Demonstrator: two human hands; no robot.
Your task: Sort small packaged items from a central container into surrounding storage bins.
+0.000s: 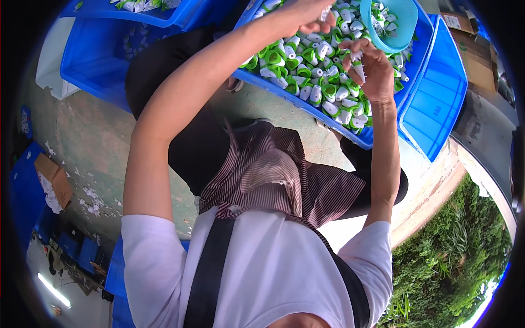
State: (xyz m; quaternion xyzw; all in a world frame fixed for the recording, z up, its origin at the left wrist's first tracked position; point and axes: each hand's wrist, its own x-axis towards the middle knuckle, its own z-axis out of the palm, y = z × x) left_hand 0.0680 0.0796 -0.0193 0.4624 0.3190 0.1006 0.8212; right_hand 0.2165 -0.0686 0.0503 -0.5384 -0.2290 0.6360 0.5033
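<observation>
My left hand [310, 17] is over the far part of a blue bin [304, 109], its fingers closed round a small white piece [326, 12]. To the right, my right hand [376, 70] pinches a white tapered plastic part [359, 71] between thumb and fingers, above the heap. Many small white-and-green plastic parts [317, 71] fill the bin. A teal bowl [406, 38] rests on them beyond my right hand, with small white-and-green pieces inside.
Another blue bin [90, 71] stands at the left, with a tray of similar pieces above it. A blue lid or bin [437, 104] leans at the right. Cardboard boxes [474, 60] are behind it; an open carton [54, 177] and white scraps lie on the left floor.
</observation>
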